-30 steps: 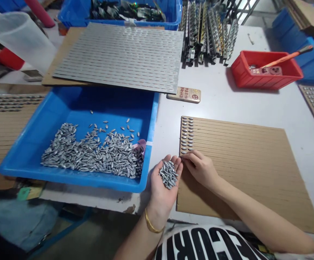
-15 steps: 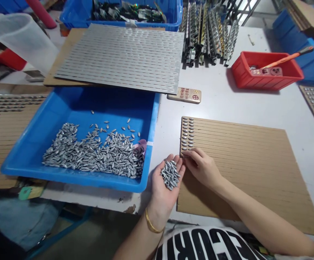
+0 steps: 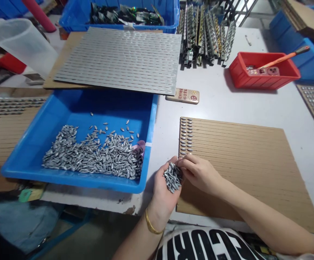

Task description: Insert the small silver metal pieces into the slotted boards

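The left hand (image 3: 162,193) is at the lower centre of the frame, with its palm turned upward and cupped. A small heap of grey pieces (image 3: 172,177), pointed at both ends, lies in this palm; the fingers are curved a little beside the heap and do not close over it. A gold-coloured bracelet (image 3: 151,223) is around the wrist.

The right hand (image 3: 204,174) is just to the right of it, above the left edge of a brown grooved board (image 3: 243,173). Its fingertips are at the edge of the heap, near the fingers of the left hand. The grip is narrow, but one cannot tell whether a piece is between the fingertips.

The board lies flat in the right half of the frame. At its upper left corner, similar pieces stand in two columns (image 3: 186,135), one below another.

In the left half, a blue tray (image 3: 72,183) contains many loose pieces (image 3: 91,155), mostly in its lower part. A grey slotted sheet (image 3: 121,59) covers its far edge. At the upper right is a red box (image 3: 265,81).
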Tool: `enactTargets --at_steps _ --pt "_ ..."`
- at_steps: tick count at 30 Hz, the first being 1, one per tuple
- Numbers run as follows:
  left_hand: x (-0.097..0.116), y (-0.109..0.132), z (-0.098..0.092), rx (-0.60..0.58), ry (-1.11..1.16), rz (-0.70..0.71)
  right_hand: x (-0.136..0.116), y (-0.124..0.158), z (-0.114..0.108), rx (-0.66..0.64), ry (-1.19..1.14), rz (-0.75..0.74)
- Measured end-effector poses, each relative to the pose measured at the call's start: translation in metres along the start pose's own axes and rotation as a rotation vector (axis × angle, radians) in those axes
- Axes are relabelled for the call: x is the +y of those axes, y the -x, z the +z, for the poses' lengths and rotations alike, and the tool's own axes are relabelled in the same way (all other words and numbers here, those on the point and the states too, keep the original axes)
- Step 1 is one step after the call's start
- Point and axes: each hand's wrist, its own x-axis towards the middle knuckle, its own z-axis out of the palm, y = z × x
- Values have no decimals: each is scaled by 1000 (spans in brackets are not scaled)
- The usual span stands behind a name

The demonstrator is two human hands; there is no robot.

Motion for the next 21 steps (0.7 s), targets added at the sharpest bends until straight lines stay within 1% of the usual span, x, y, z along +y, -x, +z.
enactTargets --at_steps 3,5,8,10,12,14,17,21 --pt "2 0 -1 -6 36 -15 2 8 -8 58 -153 45" --pt "4 0 -2 -27 83 -21 7 14 -13 114 -239 119" --pt "9 3 -1 -45 141 2 17 22 -15 175 -266 224" --pt "12 6 0 -55 156 6 24 25 -10 186 -230 205" --pt "14 9 2 -55 150 -15 30 25 -4 204 -164 130" --pt "14 10 3 -30 127 -42 34 24 3 229 -82 71" --pt "13 10 3 14 102 -53 37 22 8 226 14 47" --pt "12 8 3 14 98 -44 38 20 8 214 97 30"
